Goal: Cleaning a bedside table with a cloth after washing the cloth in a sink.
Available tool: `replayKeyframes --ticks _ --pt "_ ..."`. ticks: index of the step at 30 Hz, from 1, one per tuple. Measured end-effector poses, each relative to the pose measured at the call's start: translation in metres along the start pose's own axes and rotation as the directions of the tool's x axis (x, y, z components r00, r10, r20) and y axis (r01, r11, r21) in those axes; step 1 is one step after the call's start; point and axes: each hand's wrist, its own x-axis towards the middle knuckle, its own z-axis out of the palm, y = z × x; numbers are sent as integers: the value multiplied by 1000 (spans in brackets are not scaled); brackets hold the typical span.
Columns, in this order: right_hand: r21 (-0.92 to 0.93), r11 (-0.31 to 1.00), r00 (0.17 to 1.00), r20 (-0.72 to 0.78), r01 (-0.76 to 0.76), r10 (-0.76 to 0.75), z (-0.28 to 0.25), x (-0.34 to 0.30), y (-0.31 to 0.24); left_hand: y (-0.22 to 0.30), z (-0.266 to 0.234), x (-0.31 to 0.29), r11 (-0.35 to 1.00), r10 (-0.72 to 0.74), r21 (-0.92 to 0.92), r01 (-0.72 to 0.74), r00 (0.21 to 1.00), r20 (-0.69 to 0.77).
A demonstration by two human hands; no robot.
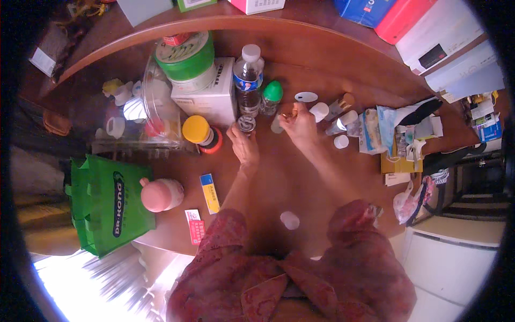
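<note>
My left hand (pixel 245 147) is closed around a small round clear jar (pixel 247 123), holding it upright on the brown table. Just to its right, my right hand (pixel 300 127) is closed with fingertips pinched together; what they grip is too small to name. A small pale translucent container (pixel 277 125) stands beside those fingertips. Behind the hands are a clear plastic bottle (pixel 249 80) with a white cap and a short bottle with a green cap (pixel 272 92). A white oval object (pixel 306 97) and a white-capped bottle (pixel 319 111) lie near my right hand.
Left are a yellow-lidded jar (pixel 196 130), a white box (pixel 206 96) under a green tub (pixel 185 56), a pink cup (pixel 161 195), a green bag (pixel 110 206) and a small blue-yellow box (pixel 210 193). A white cap (pixel 341 141) and packets (pixel 378 129) sit right.
</note>
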Motion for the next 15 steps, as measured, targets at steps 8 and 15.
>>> replayKeyframes --ticks 8,15 --pt "21 999 994 102 -43 40 34 10 -19 -9 -46 -43 998 -60 24 59 998 33" --pt "45 997 986 156 -57 49 43 7 -23 -16 -94 -77 996 80 34 -80 997 -1"
